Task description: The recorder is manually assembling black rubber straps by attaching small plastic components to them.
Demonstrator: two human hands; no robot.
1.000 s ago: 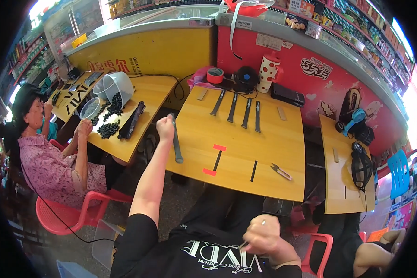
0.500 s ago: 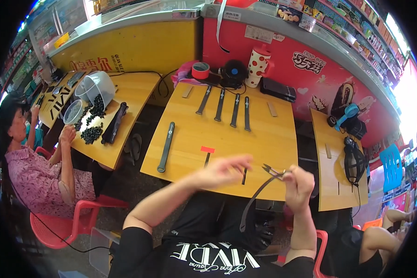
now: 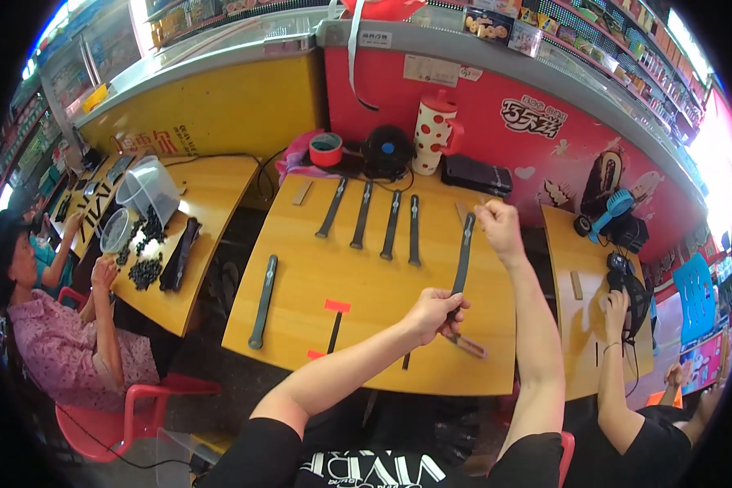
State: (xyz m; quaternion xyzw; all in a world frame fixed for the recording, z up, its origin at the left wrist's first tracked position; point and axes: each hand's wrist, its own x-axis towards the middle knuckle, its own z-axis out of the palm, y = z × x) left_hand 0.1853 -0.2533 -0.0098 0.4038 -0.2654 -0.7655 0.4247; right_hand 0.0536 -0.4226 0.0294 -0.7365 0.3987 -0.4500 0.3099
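Observation:
I hold a long black strap stretched lengthwise over the wooden table. My left hand grips its near end. My right hand pinches its far end, beyond the row of several black straps laid side by side at the table's back. Another black strap lies alone at the left side. A small tool with a metal tip rests on the table just under my left hand. Red tape marks and thin black strips lie near the front middle.
Behind the straps stand a red tape roll, a black round device, a dotted white jug and a black case. At the left table a person sorts black pieces. Another person's hand reaches onto the right table.
Both my hands have moved forward over the table and now hold a black strap taut between them; half a second ago they were near my body with the small tool.

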